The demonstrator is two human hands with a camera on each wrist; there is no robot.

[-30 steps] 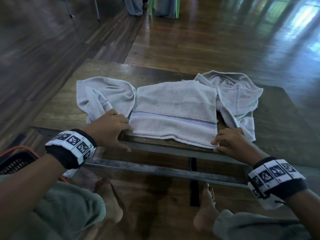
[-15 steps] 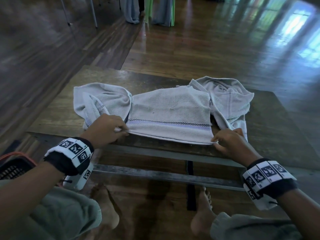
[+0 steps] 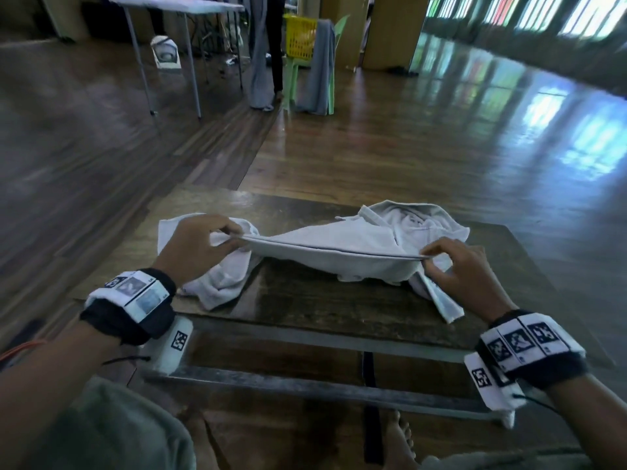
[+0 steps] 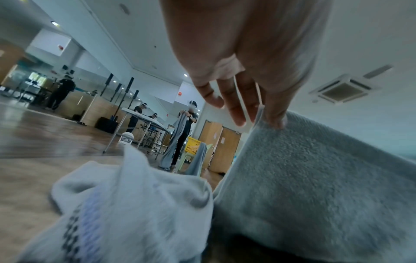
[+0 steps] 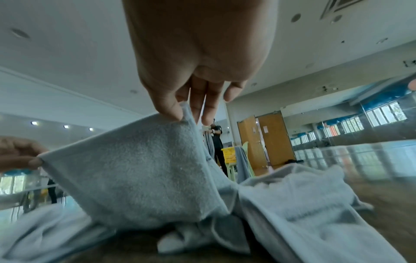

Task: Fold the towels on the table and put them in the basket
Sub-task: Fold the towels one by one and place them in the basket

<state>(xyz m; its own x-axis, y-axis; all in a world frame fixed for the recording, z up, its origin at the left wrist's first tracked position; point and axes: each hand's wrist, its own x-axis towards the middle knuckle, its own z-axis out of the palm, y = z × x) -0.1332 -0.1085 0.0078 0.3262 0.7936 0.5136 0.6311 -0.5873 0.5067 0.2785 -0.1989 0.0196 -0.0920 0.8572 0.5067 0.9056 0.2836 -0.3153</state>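
The middle towel (image 3: pixel 325 247) is lifted off the dark wooden table (image 3: pixel 339 310) by its near edge, which runs taut between the two hands while its far part sags back down to the table. The left hand (image 3: pixel 193 247) pinches the towel's left near corner between thumb and fingertips; from the left wrist camera the fingers (image 4: pixel 273 113) press on the hem from above. The right hand (image 3: pixel 464 269) pinches the right near corner in the same kind of grip, thumb against the forefingers, the other fingers loosely curled.

Left of the middle towel, a crumpled towel (image 3: pixel 217 283) lies on the table under the left hand, a checked band showing on it in the wrist view. Right of the middle towel, a second crumpled towel (image 3: pixel 424 222) lies in a heap, one strip of it trailing toward the table's near edge. Beyond the table, a yellow basket (image 3: pixel 300 37) stands on what looks like a pale green chair, blurred at this distance.
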